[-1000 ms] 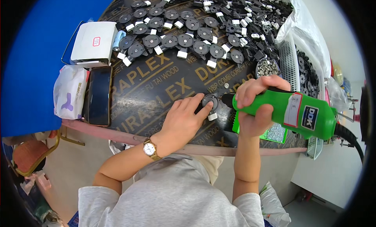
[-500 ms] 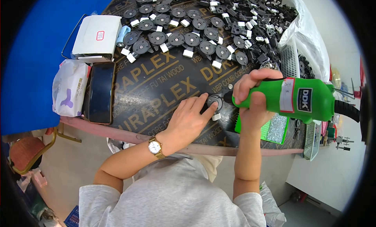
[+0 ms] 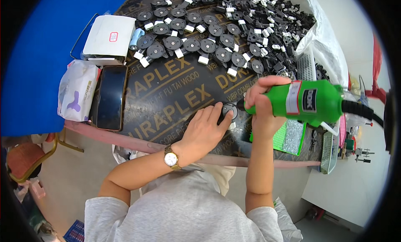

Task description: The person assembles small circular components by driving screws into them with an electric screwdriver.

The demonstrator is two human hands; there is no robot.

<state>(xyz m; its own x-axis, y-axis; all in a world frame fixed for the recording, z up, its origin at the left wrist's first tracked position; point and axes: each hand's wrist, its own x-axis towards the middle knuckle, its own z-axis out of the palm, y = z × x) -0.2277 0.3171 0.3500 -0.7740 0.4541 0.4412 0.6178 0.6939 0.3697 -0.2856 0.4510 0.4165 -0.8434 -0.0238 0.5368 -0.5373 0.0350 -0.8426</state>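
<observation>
My right hand (image 3: 265, 112) is closed around the front of a green electric screwdriver (image 3: 331, 99), which lies nearly level with its cable trailing off to the right. Its tip points left, at a round black plastic part (image 3: 232, 108) with a white tab, on the dark tabletop (image 3: 167, 102). With fingertips on the rim, my left hand (image 3: 204, 131) holds this part down; a watch (image 3: 171, 159) is on that wrist. Whether the tip touches the part is hard to see. Beside my right forearm sits a green tray (image 3: 279, 139) with many small silver screws (image 3: 293, 137).
Several similar disc parts (image 3: 191, 45) lie in rows at the back, beside a heap of small black and white pieces (image 3: 271, 22). At left are a phone (image 3: 111, 98), a tissue pack (image 3: 76, 90) and a white box (image 3: 107, 37). Plastic baskets (image 3: 307, 68) stand right.
The screwdriver's rear end has swung slightly left and up, while its tip stays by the disc part. My left hand keeps its hold. The whole view has shifted a little.
</observation>
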